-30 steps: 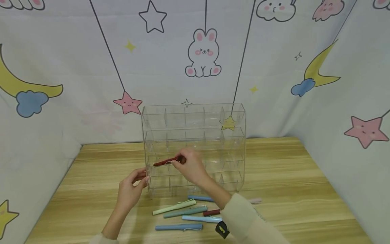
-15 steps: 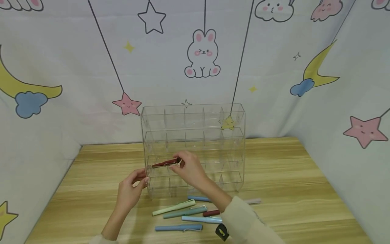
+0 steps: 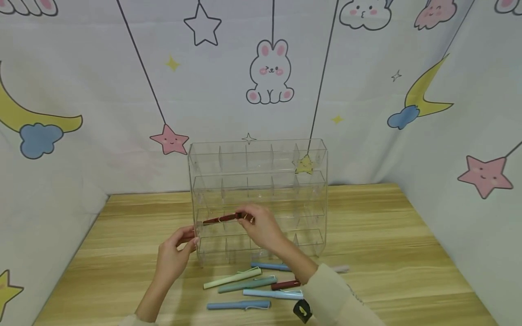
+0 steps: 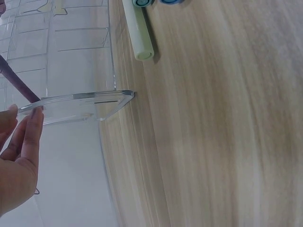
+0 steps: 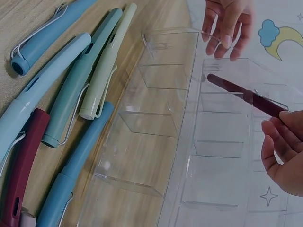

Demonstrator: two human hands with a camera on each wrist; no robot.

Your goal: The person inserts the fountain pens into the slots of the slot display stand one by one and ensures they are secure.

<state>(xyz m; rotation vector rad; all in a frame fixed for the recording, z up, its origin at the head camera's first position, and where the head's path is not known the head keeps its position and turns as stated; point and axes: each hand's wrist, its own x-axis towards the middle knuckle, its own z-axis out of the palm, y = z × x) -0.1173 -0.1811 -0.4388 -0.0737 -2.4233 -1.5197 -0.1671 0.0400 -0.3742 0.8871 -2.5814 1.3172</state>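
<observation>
A clear acrylic organizer (image 3: 190, 181) with rows of small compartments stands upright on the table. My left hand (image 3: 173, 256) grips its left side wall low down; in the left wrist view the fingers (image 4: 31, 137) and thumb pinch the wall's edge. In front of the organizer, my right hand (image 3: 263, 226) pinches a dark red pen (image 3: 220, 219) near its clip end. The pen lies almost level, its other end pointing left at a compartment in a lower row. From the right wrist view, the pen (image 5: 227, 85) angles across the front of the left compartments.
Loose pens lie before the organizer: light green (image 3: 232, 278), teal (image 3: 247, 284), light blue (image 3: 273, 294), two blue, dark red (image 3: 285, 285) and a pale pink one (image 3: 341, 269) partly behind the right sleeve (image 3: 338, 294). A patterned cloth (image 3: 130, 90) hangs behind the wooden table (image 3: 387, 235).
My right hand has shifted slightly right toward the pen's clip end, and the pen has turned a little. The left hand keeps its hold on the organizer's side.
</observation>
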